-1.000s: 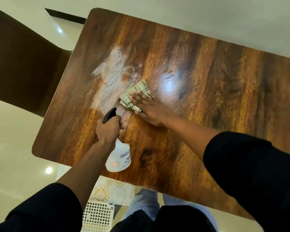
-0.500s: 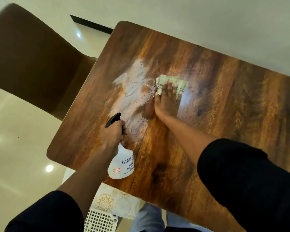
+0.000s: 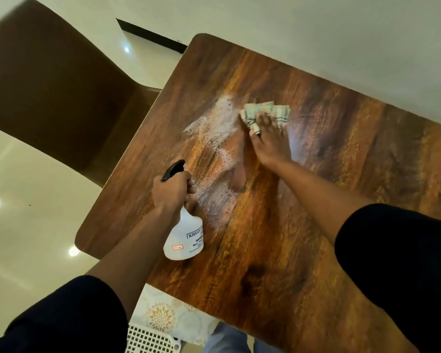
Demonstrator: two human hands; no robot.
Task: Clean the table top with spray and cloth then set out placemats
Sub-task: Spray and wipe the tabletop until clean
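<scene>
A dark wooden table top point(image 3: 329, 174) fills the middle of the view. My left hand point(image 3: 172, 193) grips the neck of a white spray bottle point(image 3: 185, 240) with a black nozzle, held over the table's left side. My right hand point(image 3: 270, 141) presses flat on a folded checked cloth point(image 3: 265, 113) near the table's middle. A pale wet foamy smear point(image 3: 218, 154) runs from beside the cloth down toward the bottle. Patterned placemats point(image 3: 163, 317) with gold flowers lie below the table's near edge.
A brown chair point(image 3: 51, 93) stands at the table's left side. A white perforated basket point(image 3: 150, 340) sits under the near edge beside the placemats. The floor point(image 3: 23, 225) is glossy and pale, and my legs show at the bottom.
My right hand has pushed the cloth away from me and to the right, leaving the wet smear spread behind it. The left hand with the bottle stays at the same spot.
</scene>
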